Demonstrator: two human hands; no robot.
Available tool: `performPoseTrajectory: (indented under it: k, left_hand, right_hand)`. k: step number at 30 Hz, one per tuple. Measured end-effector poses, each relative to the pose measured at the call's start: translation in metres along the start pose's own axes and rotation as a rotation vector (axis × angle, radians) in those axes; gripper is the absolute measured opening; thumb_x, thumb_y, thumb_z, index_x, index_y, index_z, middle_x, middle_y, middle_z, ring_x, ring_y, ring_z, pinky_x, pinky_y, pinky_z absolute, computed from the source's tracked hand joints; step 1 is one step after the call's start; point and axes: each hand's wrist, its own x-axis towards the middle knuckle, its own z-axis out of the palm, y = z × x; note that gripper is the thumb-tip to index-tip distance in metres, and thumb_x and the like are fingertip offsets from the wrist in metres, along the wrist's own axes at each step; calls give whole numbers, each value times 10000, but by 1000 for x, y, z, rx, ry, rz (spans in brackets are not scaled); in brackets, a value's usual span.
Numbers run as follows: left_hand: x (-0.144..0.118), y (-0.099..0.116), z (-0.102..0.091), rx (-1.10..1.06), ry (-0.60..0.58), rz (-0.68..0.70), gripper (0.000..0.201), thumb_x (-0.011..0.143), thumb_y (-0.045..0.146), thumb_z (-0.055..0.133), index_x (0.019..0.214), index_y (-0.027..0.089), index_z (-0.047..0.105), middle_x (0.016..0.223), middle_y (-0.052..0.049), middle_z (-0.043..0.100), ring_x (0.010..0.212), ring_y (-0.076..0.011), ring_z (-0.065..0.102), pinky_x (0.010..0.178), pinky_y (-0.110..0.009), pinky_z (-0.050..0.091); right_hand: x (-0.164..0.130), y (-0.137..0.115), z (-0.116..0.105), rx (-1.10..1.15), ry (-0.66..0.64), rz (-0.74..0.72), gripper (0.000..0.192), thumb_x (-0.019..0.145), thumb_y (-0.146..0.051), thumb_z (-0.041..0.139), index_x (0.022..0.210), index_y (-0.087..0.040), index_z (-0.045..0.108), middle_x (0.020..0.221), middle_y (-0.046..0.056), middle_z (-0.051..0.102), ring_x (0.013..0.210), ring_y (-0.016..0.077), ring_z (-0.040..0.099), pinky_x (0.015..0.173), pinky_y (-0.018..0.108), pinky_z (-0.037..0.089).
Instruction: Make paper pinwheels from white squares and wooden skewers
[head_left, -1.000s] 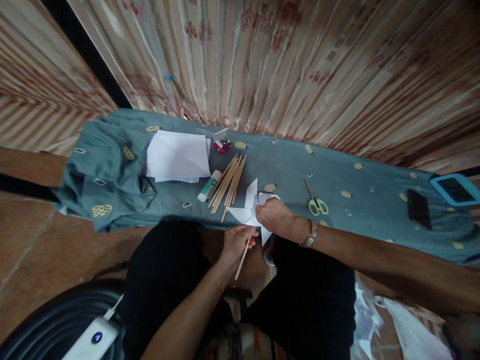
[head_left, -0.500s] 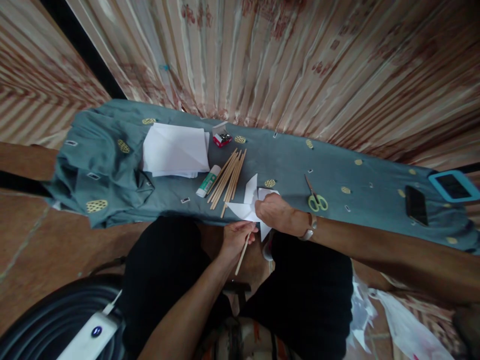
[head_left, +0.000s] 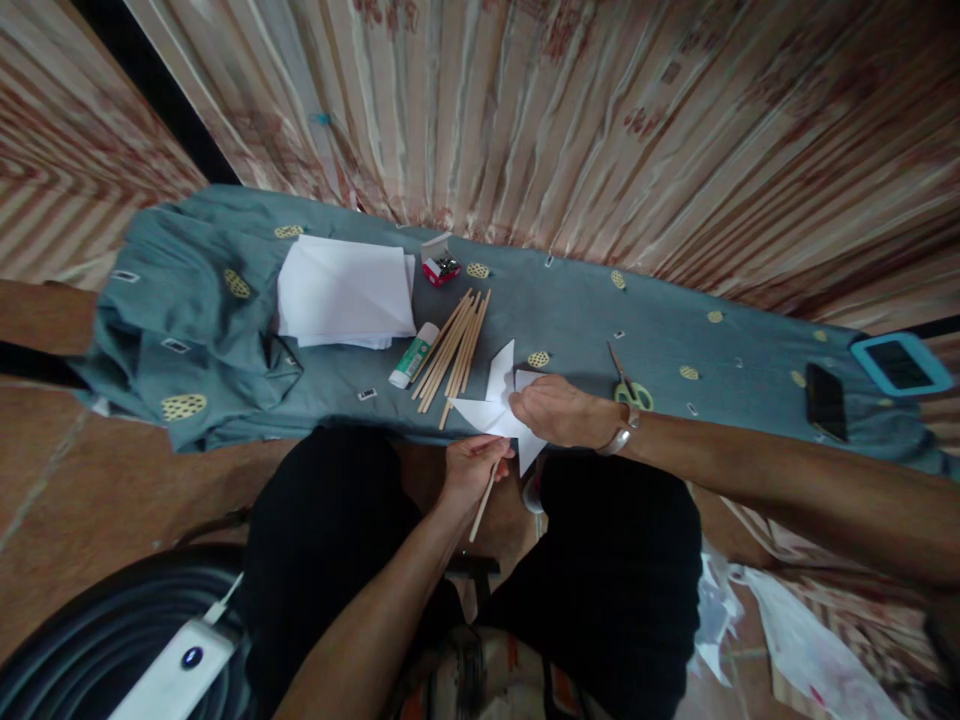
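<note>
Now the left hand (head_left: 469,468) pinches a wooden stick (head_left: 481,497); the right hand (head_left: 551,412) presses the paper pinwheel (head_left: 491,405).

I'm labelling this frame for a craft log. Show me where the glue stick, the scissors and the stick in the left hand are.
glue stick (head_left: 413,355), head view, on the middle of its tube.
scissors (head_left: 634,394), head view, on the green handle loops.
stick (head_left: 481,498), head view, on the bare shaft below the left hand (head_left: 471,468).

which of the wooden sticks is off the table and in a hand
The single stick gripped by the left hand, below the paper pinwheel; the other sticks lie bundled on the cloth beside the glue stick.
</note>
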Motion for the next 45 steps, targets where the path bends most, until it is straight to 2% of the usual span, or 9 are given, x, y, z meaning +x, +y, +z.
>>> performPoseTrajectory:
  k: [6, 10, 13, 15, 21, 25, 28, 38, 45]
  left_hand:
    - [1, 0, 1, -53, -10, -15, 296, 433, 364, 831, 576, 133, 714, 520, -35, 667, 337, -60, 451, 368, -206, 290]
    - [1, -2, 0, -58, -17, -14, 262, 462, 339, 822, 587, 132, 720, 550, -42, 685, 344, -55, 448, 373, -204, 287]
    - [2, -3, -1, -50, -11, -21, 216, 496, 294, 820, 533, 124, 692, 477, -38, 641, 339, -54, 427, 376, -202, 282]
    - [2, -4, -1, -48, -4, -28, 202, 501, 267, 812, 497, 122, 671, 458, -39, 627, 339, -58, 426, 373, -203, 283]
    - [0, -2, 0, -64, 6, -41, 148, 495, 236, 785, 513, 131, 681, 513, -44, 666, 349, -65, 456, 373, -203, 305]
    - [0, -2, 0, -67, 7, -43, 139, 501, 227, 780, 520, 126, 687, 510, -46, 663, 352, -63, 459, 377, -199, 306]
    - [0, -2, 0, -74, 11, -42, 128, 492, 222, 772, 526, 130, 690, 527, -43, 672, 359, -61, 463, 383, -198, 321]
    - [-2, 0, 3, -74, 11, -58, 112, 454, 224, 737, 498, 133, 690, 428, -15, 605, 349, -62, 457, 387, -188, 328]
    - [-3, -1, 4, -78, 29, -70, 128, 454, 252, 726, 513, 140, 701, 511, -37, 662, 366, -63, 480, 393, -202, 357]
  right_hand:
    - [-5, 22, 16, 39, 125, 2, 350, 986, -201, 339, 971, -87, 670, 812, 143, 686, 810, 235, 630, 713, 336, 420]
    - [-4, 40, 18, 233, 113, 157, 323, 980, -342, 426, 906, -134, 663, 738, 107, 680, 705, 223, 622, 630, 316, 384]
    - [-2, 49, 22, 444, 210, 342, 279, 932, -389, 541, 1028, -148, 644, 886, 102, 710, 784, 224, 648, 678, 306, 425]
    - [0, 51, 28, 568, 349, 403, 407, 861, -448, 647, 1128, -143, 615, 1024, 116, 703, 912, 246, 652, 771, 325, 465]
    - [0, 54, 48, 624, 539, 371, 633, 790, -570, 681, 1245, -141, 580, 1345, 186, 576, 1257, 339, 522, 1053, 490, 388]
    - [3, 56, 51, 670, 449, 408, 996, 696, -655, 716, 1488, -178, 344, 1586, 208, 269, 1462, 390, 251, 1124, 587, 276]
    - [7, 54, 55, 727, 337, 399, 1136, 647, -653, 751, 1539, -175, 234, 1621, 213, 158, 1498, 373, 150, 1155, 582, 224]
    - [16, 54, 71, 805, 331, 410, 1145, 651, -669, 737, 1548, -186, 213, 1633, 212, 97, 1510, 366, 93, 1169, 589, 183]
    - [20, 51, 71, 799, 333, 441, 1091, 684, -632, 726, 1540, -166, 237, 1628, 217, 129, 1507, 379, 95, 1159, 597, 195]
